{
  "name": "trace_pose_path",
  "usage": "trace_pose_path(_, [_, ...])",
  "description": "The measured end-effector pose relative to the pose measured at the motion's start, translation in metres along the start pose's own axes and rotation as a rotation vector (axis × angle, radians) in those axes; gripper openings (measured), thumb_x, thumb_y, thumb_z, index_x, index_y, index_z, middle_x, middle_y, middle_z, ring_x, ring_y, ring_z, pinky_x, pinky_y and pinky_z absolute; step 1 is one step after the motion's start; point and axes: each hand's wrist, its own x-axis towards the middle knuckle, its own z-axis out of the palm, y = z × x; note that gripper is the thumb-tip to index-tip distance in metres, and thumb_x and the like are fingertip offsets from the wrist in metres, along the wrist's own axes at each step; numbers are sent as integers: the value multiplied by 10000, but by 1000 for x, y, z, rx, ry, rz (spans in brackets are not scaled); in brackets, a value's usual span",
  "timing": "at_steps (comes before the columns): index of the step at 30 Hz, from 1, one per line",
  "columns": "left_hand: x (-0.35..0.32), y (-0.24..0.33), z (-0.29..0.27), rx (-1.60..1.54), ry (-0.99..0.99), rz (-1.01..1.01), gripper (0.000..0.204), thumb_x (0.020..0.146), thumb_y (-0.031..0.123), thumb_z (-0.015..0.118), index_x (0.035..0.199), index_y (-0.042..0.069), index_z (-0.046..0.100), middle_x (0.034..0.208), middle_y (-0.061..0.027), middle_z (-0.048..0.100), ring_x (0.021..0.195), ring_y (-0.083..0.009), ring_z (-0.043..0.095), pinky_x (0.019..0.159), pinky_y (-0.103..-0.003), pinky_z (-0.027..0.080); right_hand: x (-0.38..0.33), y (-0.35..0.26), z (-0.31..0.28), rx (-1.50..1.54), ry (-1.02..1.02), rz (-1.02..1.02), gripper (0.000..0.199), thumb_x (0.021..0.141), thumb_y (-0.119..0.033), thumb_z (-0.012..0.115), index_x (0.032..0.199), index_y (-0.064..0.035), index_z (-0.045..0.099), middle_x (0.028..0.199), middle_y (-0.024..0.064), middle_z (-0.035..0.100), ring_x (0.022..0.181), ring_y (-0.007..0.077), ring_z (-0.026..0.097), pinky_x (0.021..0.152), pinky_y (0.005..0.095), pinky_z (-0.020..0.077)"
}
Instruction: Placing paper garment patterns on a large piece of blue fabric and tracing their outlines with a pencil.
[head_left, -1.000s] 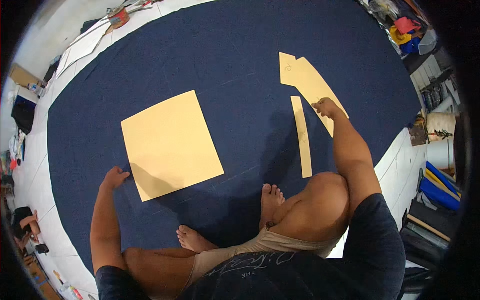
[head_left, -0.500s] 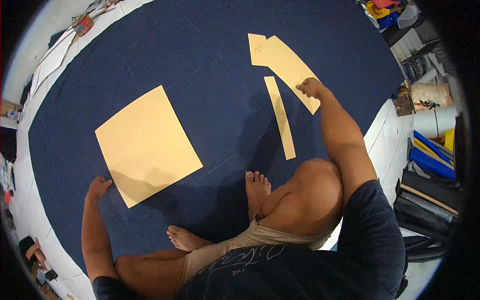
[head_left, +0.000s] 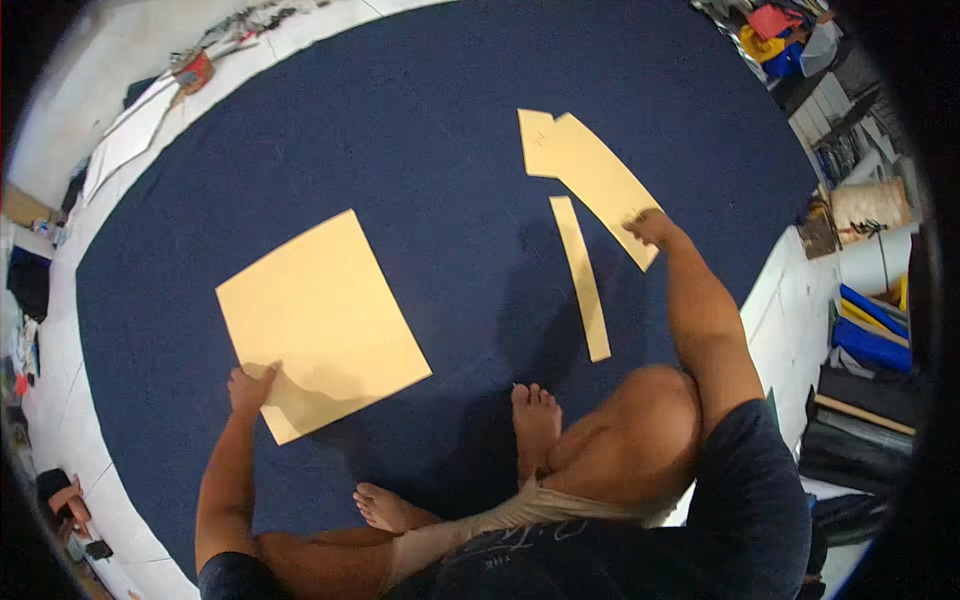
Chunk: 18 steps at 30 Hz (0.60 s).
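Arms (head_left: 700,300) spread wide, left hand (head_left: 249,388) at square sheet (head_left: 325,310), right hand (head_left: 652,228) curled, grips unclear.

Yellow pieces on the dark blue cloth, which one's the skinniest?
The straight strip, with no hand over it. The big four-cornered piece at the left hand and the notched shape beneath the right hand are both much wider.

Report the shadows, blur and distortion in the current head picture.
Head view: soft shadow crosses the lower part of the square yellow sheet; darker shadow lies left of the narrow yellow strip; the right hand and the marking on the notched yellow piece look blurred; fisheye distortion likely bows the edges of the blue cloth; corners are black.
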Motion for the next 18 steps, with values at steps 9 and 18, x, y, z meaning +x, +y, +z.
trace_pose_path(9, [13,-10,-1,-259,-29,-11,940,678,424,902,1294,-86,407,1232,-312,608,1121,-423,637,926,-438,542,-14,-13,0,-5,-24,29,403,850,-330,748,866,68,689,727,141,683,591,210,637,559,389,508])
trace_pose_path(18, [19,-18,-32,-444,-211,56,270,879,144,708,1070,-42,660,973,-167,723,911,-270,704,782,-389,562,-36,-50,-9,70,-73,107,374,870,-310,757,894,51,660,734,123,658,582,185,588,537,346,480])
